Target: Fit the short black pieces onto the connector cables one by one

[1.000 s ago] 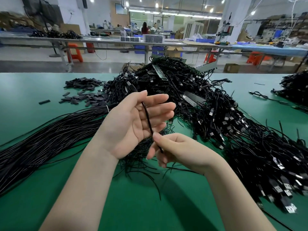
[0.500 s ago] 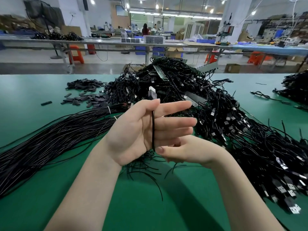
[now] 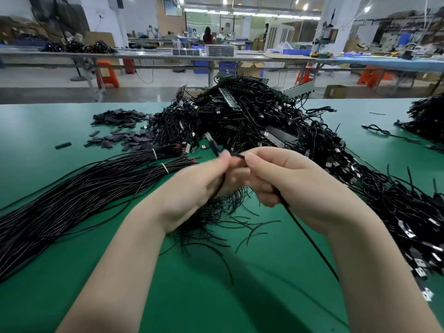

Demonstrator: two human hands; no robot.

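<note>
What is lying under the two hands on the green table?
Loose thin black wire ends lie on the green table under the left hand and right hand. What lies directly beneath the palms is covered.

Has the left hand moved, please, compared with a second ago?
Yes: the left hand has closed around the cable and shifted right, away from the cable bundle.

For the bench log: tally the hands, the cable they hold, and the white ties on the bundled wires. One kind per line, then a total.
Hands: 2 (left hand, right hand)
Held cable: 1
White ties: 2
Total: 5
</note>
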